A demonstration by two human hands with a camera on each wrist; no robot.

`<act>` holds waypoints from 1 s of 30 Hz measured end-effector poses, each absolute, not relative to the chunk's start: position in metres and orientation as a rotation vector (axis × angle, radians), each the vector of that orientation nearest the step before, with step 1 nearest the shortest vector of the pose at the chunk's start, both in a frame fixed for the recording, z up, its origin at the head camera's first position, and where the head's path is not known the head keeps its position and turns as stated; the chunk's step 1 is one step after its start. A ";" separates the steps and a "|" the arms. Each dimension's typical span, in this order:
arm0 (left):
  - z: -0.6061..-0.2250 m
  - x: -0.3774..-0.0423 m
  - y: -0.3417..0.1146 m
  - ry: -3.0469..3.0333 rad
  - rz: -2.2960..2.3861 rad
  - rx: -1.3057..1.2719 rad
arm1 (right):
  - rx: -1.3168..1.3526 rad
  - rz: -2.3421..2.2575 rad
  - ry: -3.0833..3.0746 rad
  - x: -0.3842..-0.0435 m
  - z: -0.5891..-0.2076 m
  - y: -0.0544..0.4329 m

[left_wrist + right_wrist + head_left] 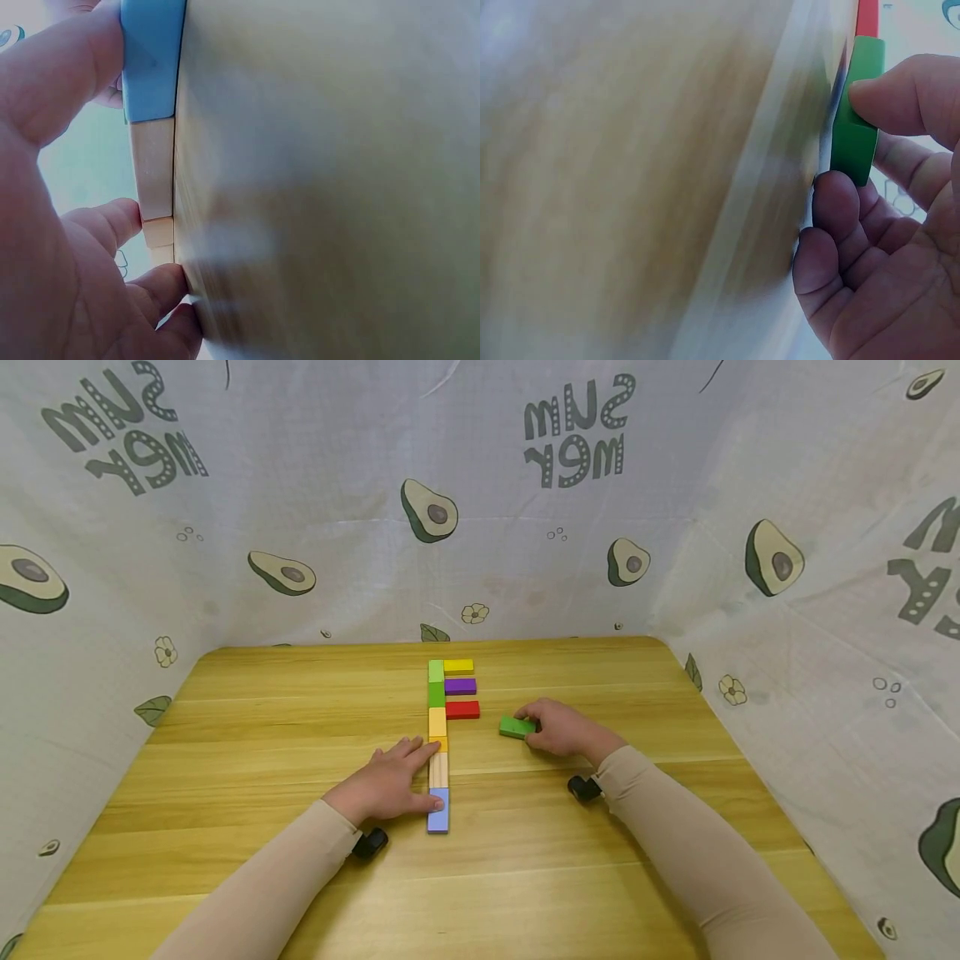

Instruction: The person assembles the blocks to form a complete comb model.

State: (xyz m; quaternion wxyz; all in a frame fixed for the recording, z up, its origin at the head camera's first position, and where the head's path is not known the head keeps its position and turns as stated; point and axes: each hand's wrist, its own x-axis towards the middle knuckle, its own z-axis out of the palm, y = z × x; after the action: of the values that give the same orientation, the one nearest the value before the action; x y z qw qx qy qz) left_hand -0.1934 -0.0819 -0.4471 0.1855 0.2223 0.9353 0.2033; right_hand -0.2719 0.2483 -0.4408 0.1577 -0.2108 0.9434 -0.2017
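Note:
A straight column of coloured blocks lies end to end on the table, with a blue block (438, 818) at the near end. My left hand (382, 783) rests against it with fingers spread: the thumb touches the blue block, and the index fingertip lies on the orange block (443, 744). Between these two sits a plain wood block (438, 770). To the right of the column, my right hand (564, 728) pinches a green block (514, 727) between thumb and fingers, low over the table. In the right wrist view the thumb presses the face of that green block (855, 150).
Beyond the left hand the column continues with a pale yellow block (437, 722), a green one (437, 695) and a light green one (436, 671). Red (462, 710), purple (461, 687) and yellow (459, 667) blocks jut rightward from it. A printed cloth (510, 585) hangs behind the table.

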 end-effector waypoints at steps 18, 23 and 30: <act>-0.447 -0.193 -0.082 2.639 0.581 0.629 | -0.614 -0.601 2.706 -0.269 -0.441 0.249; -0.447 -0.193 -0.083 2.637 0.593 0.625 | -0.620 -0.599 2.709 -0.269 -0.442 0.249; -0.449 -0.193 -0.083 2.641 0.598 0.625 | -0.607 -0.607 2.694 -0.269 -0.440 0.248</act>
State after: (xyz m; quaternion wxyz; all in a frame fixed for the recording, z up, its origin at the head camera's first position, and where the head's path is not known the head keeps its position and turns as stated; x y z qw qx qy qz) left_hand -0.1932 -0.0827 -0.4488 0.1805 0.2211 0.9347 0.2117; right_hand -0.2687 0.2480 -0.4403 0.1566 -0.2120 0.9410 -0.2121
